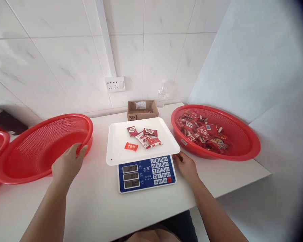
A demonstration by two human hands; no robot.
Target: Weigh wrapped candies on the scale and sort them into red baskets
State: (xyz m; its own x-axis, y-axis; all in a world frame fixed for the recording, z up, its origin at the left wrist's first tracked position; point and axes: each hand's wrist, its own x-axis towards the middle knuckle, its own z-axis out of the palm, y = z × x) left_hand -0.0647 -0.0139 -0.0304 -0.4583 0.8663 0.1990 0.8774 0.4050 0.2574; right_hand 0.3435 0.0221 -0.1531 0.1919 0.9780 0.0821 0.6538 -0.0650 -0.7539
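Note:
My left hand (67,164) is closed on the right rim of a red plastic basket (77,117), which has perforated walls. A digital scale (146,188) with a blue panel, number keys and three small displays stands in the middle. Several red and white wrapped packets (145,138) lie on its white weighing tray (118,156). At the scale's right side, just beneath the tray's corner, my right hand (185,165) has its fingers curled against the edge. Its fingertips are partly hidden there.
To the right, a second red basket (244,151) holds a heap of red packets. Behind the scale are a small cardboard box (142,116) and a clear plastic bottle (161,95). Another red basket (5,136) and a dark object (8,119) are at the far left. A wall socket (115,84) is above.

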